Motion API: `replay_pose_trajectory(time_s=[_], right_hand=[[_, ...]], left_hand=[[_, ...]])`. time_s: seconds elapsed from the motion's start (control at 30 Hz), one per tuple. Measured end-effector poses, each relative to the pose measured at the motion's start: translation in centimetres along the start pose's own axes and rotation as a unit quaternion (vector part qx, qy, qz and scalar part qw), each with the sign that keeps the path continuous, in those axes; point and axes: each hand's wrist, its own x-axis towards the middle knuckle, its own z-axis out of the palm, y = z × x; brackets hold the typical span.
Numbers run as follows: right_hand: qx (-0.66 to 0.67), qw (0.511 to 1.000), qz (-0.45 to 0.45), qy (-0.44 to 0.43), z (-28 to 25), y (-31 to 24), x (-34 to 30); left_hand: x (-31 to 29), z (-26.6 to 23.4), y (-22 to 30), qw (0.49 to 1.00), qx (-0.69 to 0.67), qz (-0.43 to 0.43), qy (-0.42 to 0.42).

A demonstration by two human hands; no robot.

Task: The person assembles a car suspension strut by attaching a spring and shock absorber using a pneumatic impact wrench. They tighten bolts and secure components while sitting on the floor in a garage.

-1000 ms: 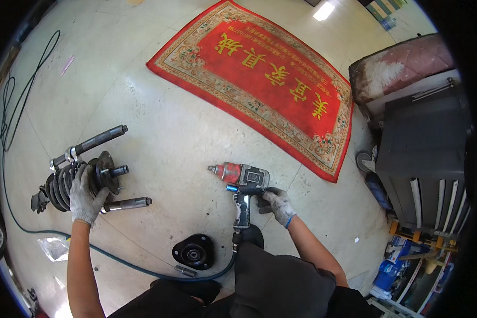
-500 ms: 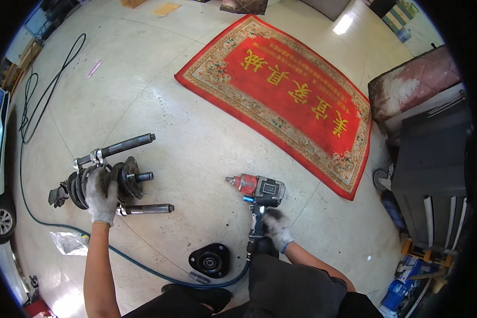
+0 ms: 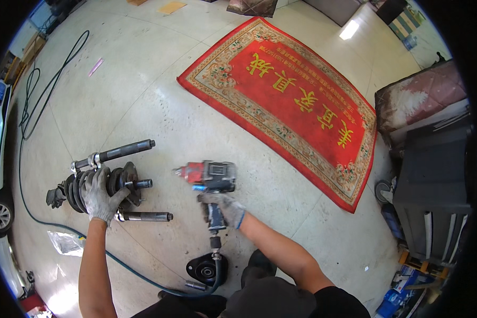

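Observation:
On the floor at left lies a shock absorber strut (image 3: 115, 180) with a dark coil spring (image 3: 75, 192). A spring compressor with two threaded bars is clamped along it, an upper bar (image 3: 126, 151) and a lower bar (image 3: 147, 217). My gloved left hand (image 3: 100, 200) rests over the coils, fingers curled round the spring, thumb apart. In my gloved right hand (image 3: 227, 210) is an air impact wrench (image 3: 217, 176), red at the nose, gripped by its handle. The wrench points left toward the strut's rod end and stands apart from it.
A black strut mount (image 3: 196, 269) and a metal socket (image 3: 195, 285) lie near my feet. A dark green air hose (image 3: 138, 267) runs from the wrench across the floor. A clear plastic bag (image 3: 66, 243) lies left, a red rug (image 3: 281, 106) far right, a dark cabinet (image 3: 434, 175) at right.
My right hand has lifted the impact wrench and carried it left toward the strut, pulling the hose end along. My left hand stays on the spring, its thumb now spread wider.

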Motion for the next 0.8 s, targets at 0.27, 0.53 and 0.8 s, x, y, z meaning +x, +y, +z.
replay_pose_trajectory(time_s=[0.27,0.53,0.8], right_hand=[[-0.005,0.995,0.103,-0.009,5.0,0.5,1.1],[-0.029,0.996,0.081,-0.004,5.0,0.3,2.1],[-0.116,0.992,0.043,-0.009,5.8,0.6,2.1]], left_hand=[[0.2,1.3,-0.7,0.998,0.018,0.04,0.049],[0.4,1.5,-0.6,0.998,0.022,0.041,0.05],[0.6,2.3,-0.8,0.998,-0.015,0.035,0.051]])
